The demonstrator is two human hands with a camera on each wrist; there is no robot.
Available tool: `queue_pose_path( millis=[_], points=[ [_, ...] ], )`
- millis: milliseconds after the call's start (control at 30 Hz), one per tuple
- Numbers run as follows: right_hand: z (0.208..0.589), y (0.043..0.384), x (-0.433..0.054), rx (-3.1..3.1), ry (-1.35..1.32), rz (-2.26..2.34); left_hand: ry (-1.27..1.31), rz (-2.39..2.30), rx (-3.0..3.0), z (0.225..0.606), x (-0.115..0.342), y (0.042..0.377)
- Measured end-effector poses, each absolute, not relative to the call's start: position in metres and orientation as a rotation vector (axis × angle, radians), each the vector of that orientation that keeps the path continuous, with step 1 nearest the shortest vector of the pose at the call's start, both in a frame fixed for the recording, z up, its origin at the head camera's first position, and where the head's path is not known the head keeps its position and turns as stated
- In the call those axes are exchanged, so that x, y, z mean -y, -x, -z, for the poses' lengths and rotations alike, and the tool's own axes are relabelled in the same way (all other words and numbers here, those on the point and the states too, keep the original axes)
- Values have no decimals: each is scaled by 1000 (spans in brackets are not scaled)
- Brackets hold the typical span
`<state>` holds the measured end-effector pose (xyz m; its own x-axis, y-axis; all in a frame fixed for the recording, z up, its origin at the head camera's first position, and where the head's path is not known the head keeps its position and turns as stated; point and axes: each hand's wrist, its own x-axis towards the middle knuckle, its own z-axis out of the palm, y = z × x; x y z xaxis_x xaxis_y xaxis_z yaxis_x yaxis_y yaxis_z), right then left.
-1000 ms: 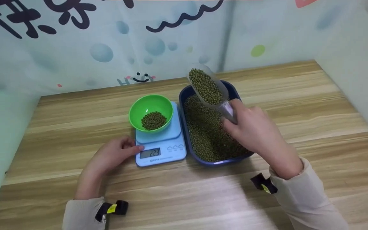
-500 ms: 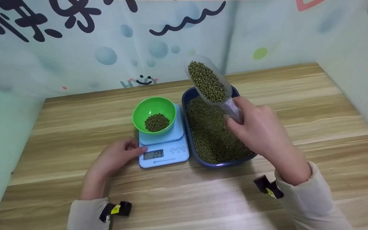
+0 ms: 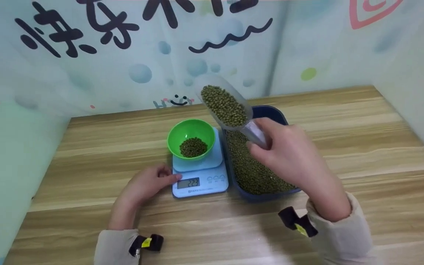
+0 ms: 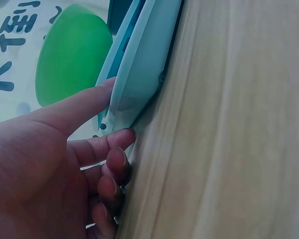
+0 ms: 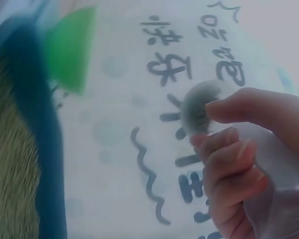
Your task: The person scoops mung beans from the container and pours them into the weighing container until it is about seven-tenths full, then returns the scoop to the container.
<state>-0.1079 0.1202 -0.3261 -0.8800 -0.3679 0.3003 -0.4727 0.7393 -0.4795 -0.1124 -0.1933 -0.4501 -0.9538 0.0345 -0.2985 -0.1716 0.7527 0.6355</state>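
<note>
My right hand (image 3: pixel 289 154) grips the handle of a clear plastic scoop (image 3: pixel 253 133) heaped with mung beans (image 3: pixel 225 106). The scoop is raised over the left edge of a dark blue tub (image 3: pixel 276 115), its mouth pointing up and left. To the left, a green bowl (image 3: pixel 187 129) with a small pile of beans (image 3: pixel 193 147) stands on a light blue kitchen scale (image 3: pixel 212 184). The scale's display (image 3: pixel 188 183) seems to read 223. My left hand (image 3: pixel 147 186) touches the scale's left side with a nearly straight thumb, the other fingers loosely bent beside it.
Many mung beans (image 3: pixel 258 176) lie in the tub, right beside the scale. A printed white backdrop (image 3: pixel 123 88) rises behind the wooden table (image 3: pixel 363 147). Pale side walls stand at left and right. Each sleeve carries a black camera mount (image 3: pixel 147 244).
The right hand has lifted a little, then swung the loaded scoop left, closer to the green bowl. The left hand stays at the scale, whose reading looks the same. The head view has shifted.
</note>
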Motion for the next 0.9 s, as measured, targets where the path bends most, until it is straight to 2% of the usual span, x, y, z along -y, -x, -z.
queue_pose_path(
  millis=[267,900],
  points=[
    [322,110,-103,2852,-794,-912,89,-1001,-2656,459,183,110],
    [320,125,-104,2983,-834,-914,163,-1013,-2609,443,195,110]
  ],
)
